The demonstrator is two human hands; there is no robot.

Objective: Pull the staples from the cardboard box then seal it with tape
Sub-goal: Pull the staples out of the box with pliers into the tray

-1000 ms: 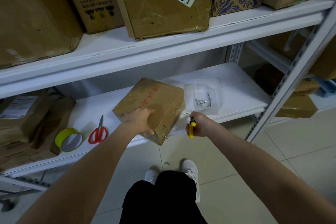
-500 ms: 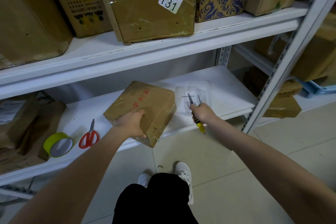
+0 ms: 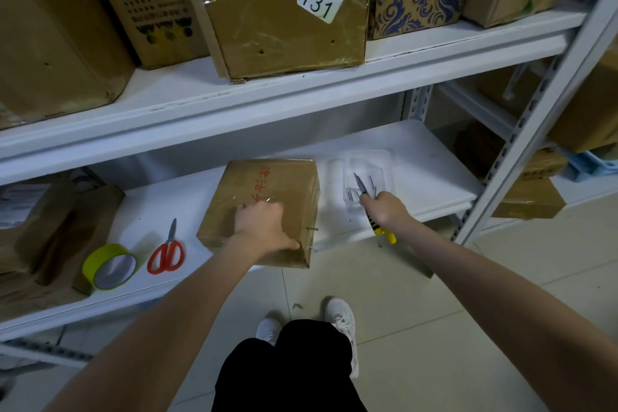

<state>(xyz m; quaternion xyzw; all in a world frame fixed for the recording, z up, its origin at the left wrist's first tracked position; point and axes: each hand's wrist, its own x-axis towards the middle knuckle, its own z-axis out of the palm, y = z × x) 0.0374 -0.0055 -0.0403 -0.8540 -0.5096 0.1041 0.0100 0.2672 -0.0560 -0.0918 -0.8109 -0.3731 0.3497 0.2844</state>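
Gripping: right hand (image 3: 384,209) — pliers (image 3: 362,187); left hand (image 3: 264,224) — box (image 3: 267,177)

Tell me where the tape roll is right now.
In the head view, the yellow-green tape roll lies on the lower shelf, left of the red scissors and the cardboard box.
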